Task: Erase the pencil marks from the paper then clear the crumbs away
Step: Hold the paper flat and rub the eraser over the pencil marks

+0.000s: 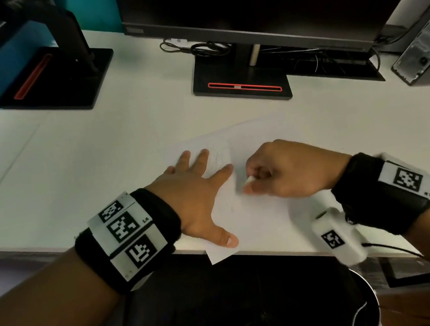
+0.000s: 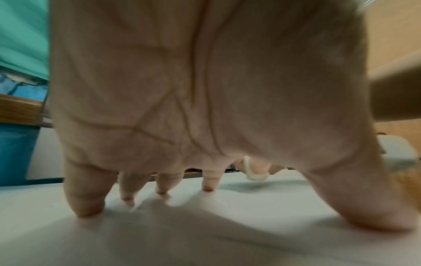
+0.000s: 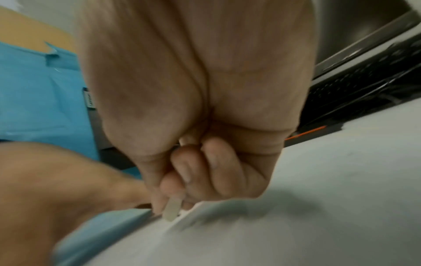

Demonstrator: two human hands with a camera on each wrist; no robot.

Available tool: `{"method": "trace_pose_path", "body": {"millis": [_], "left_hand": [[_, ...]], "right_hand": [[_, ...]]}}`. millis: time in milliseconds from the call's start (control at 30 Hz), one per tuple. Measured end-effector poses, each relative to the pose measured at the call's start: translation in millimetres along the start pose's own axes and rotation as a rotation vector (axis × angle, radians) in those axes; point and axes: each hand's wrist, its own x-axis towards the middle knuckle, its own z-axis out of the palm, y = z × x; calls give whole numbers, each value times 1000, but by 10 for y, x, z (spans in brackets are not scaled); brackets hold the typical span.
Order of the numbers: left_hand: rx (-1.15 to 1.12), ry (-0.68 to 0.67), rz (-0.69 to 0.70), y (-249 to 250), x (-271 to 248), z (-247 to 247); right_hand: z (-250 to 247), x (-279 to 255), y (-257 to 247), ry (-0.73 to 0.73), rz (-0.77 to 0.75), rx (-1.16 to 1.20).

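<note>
Paper [image 1: 255, 212] lies flat on the white desk [image 1: 95, 159], its near corner overhanging the front edge, below the monitor stand [image 1: 241, 85]. Left hand [image 1: 199, 193] is spread flat, fingers straight, pinning the sheet with fingertips and thumb. Right hand [image 1: 280, 172] is curled, pinching a small white eraser [image 1: 249, 181] between thumb and fingers; the eraser tip sits at or just above the sheet, contact not confirmed owing to blur. Faint pencil marks [image 1: 220, 159] remain visible just beyond the left fingertips, so erasing is judged incomplete; no crumbs can be made out at this resolution. Risks noted: the hold-down covers only the left side, so a hard stroke toward the free right side could buckle or crease the sheet. The overhanging corner could let the sheet slide off should the left hand lift. The thin pinch on the eraser could slip under pressure. Crumbs swept toward the person would fall off the desk edge.
</note>
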Motion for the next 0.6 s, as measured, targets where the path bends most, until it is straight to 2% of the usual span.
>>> {"method": "trace_pose_path", "body": {"millis": [100, 200, 267, 433, 500, 600], "left_hand": [[10, -1, 8, 8, 8, -7], [10, -7, 8, -8, -3, -3], [9, -6, 5, -11, -13, -1], [26, 0, -4, 5, -11, -7], [18, 1, -4, 3, -6, -1], [8, -10, 5, -19, 21, 15]], "right_hand": [[156, -54, -316, -114, -112, 100], [236, 7, -356, -120, -146, 76], [163, 71, -239, -101, -103, 40], [-39, 223, 42, 57, 41, -100], [-10, 213, -8, 65, -2, -99], [139, 111, -253, -59, -125, -3]]}}
